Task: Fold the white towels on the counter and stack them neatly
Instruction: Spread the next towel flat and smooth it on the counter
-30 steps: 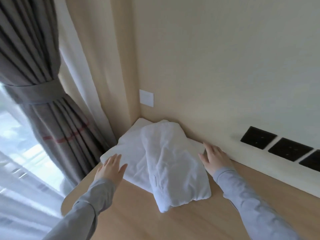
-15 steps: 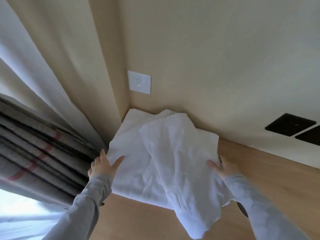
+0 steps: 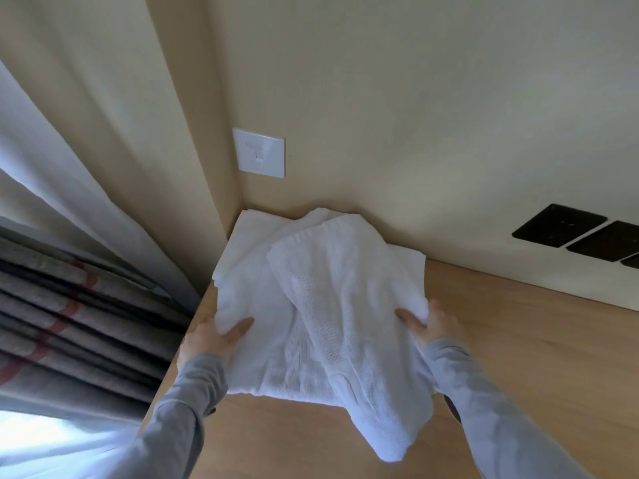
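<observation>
A white wall plate (image 3: 258,152) sits above the corner; black panels (image 3: 559,225) right; grey striped curtain (image 3: 69,323) left

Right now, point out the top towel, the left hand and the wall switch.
top towel (image 3: 349,305), head view, middle of cloth.
left hand (image 3: 211,340), head view, back of hand.
wall switch (image 3: 259,153), head view, plate centre.

One view only, head-worn, wide-angle, so no second view shares anything with it. It looks forward and down from above the person's arms into the corner where the wooden surface (image 3: 518,340) meets the beige wall (image 3: 415,98). Close range: both sleeves enter from the bottom edge, and the towels (image 3: 311,305) sit mid-frame. Curtain (image 3: 69,305) fills the left edge, black wall plates (image 3: 560,225) sit far right. Straight lines bow toward the borders.
</observation>
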Action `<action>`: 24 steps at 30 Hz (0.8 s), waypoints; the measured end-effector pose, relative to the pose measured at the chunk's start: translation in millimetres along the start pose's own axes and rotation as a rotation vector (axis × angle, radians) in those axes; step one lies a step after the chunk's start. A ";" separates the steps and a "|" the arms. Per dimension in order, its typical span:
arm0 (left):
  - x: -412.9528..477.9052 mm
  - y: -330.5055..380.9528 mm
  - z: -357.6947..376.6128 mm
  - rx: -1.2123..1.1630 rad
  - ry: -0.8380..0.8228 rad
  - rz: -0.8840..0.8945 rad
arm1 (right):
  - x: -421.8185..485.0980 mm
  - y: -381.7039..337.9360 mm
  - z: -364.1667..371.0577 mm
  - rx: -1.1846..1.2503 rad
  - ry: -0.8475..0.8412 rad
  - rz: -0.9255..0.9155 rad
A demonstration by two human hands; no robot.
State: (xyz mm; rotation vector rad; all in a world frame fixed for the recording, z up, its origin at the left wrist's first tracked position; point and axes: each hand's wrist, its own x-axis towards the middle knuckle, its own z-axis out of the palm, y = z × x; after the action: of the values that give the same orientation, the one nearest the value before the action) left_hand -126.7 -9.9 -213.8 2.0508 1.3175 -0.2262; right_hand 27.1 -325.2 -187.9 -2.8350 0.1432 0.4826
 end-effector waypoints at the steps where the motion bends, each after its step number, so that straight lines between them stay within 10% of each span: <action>1: -3.0 0.7 -1.5 -0.032 -0.013 0.003 | 0.0 0.1 -1.3 0.014 -0.010 -0.008; 24: -67.7 33.3 -25.7 -0.369 -0.068 0.088 | -40.4 29.5 -51.4 0.407 0.103 -0.143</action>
State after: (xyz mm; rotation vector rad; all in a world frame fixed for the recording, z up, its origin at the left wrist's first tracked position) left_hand -135.5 -52.5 -147.0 1.7670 1.1299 -0.0103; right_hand 1.1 -365.4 -134.5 -2.4486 0.0493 0.2422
